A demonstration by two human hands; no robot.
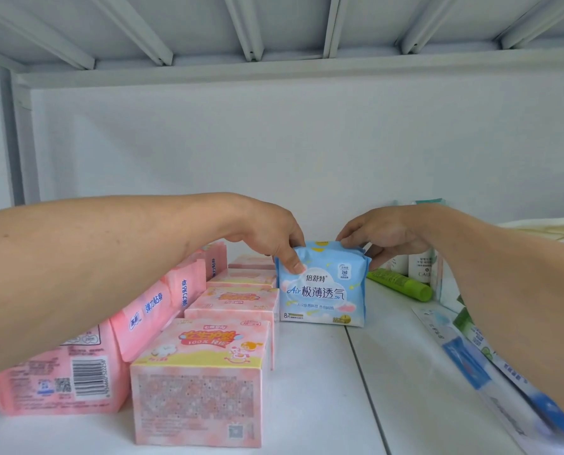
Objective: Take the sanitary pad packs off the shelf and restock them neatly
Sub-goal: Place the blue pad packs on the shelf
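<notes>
Blue pack [321, 287]: upright on shelf [323, 372], just right of the pink box row [238, 300].
Left hand [274, 238]: pinching top left corner.
Right hand [382, 236]: gripping top right corner.

— Where on the shelf [320, 372]?
— Upright pad pack [322, 287] near the back wall, about mid-width, standing on the shelf board.
— Held?
— Left hand [271, 234] at its upper left corner, thumb down the front; right hand [382, 236] at its upper right corner.
— To the left?
— Row of boxes [205, 372] running front to back, rearmost ones just beside the pack. Further left, a row of soft packs [77, 372], leaning, under the left forearm.
— To the right?
— Tube [402, 285] lying flat, just behind and right of the pack. Bottles [420, 267] standing behind the tube. Flat packets [471, 366] lying nearer the front, under the right forearm.
</notes>
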